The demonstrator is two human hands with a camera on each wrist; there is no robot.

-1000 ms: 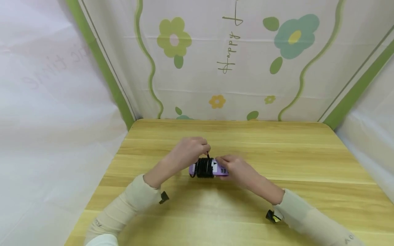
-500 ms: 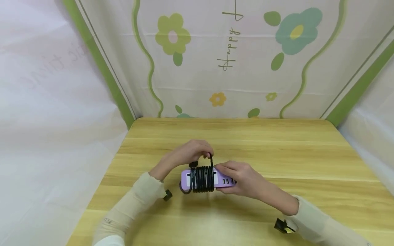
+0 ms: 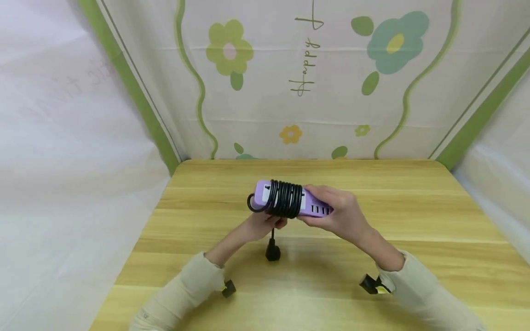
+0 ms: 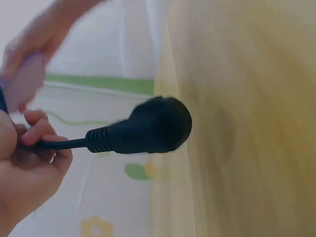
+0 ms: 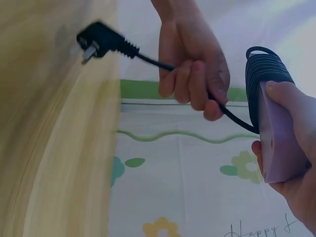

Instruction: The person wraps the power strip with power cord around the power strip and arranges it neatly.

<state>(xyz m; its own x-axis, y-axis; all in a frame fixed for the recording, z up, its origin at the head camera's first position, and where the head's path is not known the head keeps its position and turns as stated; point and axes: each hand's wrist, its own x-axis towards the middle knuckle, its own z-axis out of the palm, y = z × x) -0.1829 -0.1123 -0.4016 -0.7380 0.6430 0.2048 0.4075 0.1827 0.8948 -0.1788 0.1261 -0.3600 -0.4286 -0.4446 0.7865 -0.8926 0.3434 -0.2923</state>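
A purple power strip [image 3: 316,207] with USB ports is held up above the table, its black cord [image 3: 285,198] wound in several turns round its left half. My right hand [image 3: 343,209] grips the strip's right end, thumb on one side and fingers on the other. Below the strip, my left hand [image 3: 261,225] curls its fingers round the loose end of the cord; the right wrist view shows this left hand [image 5: 192,69] apart from the strip. From it the black plug [image 3: 273,252] dangles, its metal pins [image 5: 90,52] visible in the right wrist view.
The wooden table [image 3: 414,207] lies under both hands. Behind it hangs a white cloth [image 3: 265,105] printed with flowers, with green-edged white cloth at either side. Small black devices [image 3: 228,288] stick out from the cuffs.
The power strip has risen away from me and tilted. My left hand has passed from above the strip to beneath it, taking the cord's end along, and the plug now hangs below.
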